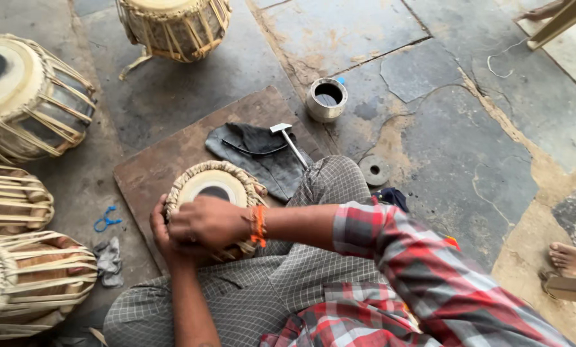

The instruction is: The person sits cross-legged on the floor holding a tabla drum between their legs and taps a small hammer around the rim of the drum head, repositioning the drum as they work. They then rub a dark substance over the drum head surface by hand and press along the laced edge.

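Observation:
A small hand drum [215,182] with a pale skin, a black centre spot and a braided rim rests against my lap, on a brown board [153,168]. My right hand [206,222] reaches across from the right, an orange thread at its wrist, and presses down on the drum's near rim. My left hand [164,232] comes up from below and clasps the same rim at its left side, partly hidden under the right hand. What the fingers pinch between them cannot be made out.
A small hammer [287,140] lies on a dark grey cloth [257,156] behind the drum. A metal tin [326,98] and a flat round disc [373,171] sit on the stone floor. Several strapped drums [32,99] stand at left and top. Another person's bare foot [572,258] shows at right.

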